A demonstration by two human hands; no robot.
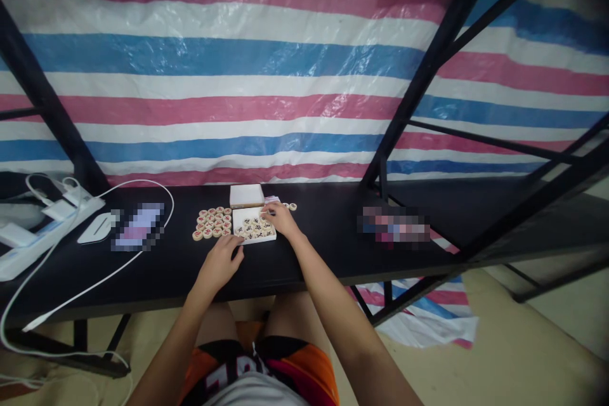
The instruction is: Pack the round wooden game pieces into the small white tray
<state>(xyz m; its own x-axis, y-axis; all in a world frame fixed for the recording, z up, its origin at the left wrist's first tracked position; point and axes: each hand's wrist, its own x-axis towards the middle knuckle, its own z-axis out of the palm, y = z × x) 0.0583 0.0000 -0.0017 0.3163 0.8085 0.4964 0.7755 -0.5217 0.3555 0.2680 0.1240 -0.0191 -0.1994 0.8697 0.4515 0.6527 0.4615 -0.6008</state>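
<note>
A white open box [272, 235] on the black table holds several round pieces with dark characters [257, 226]. Left of it, round pieces with red characters [212, 223] lie in rows. My left hand [222, 260] rests at the box's front left corner, fingers curled near its edge; whether it pinches anything is too small to tell. My right hand [280, 217] reaches over the box's back right part, fingers bent down at the pieces; its fingertips' hold is unclear. Behind the box stands the white lid [246, 195]. A few loose pieces [292, 207] lie beyond my right hand.
A power strip [42, 235] with white cables, a white flat object [98, 228] and a blurred phone-like item [139, 226] are at left. A blurred item [394, 225] lies at right. Black metal posts and a striped sheet [238, 51] stand behind the table [323, 254].
</note>
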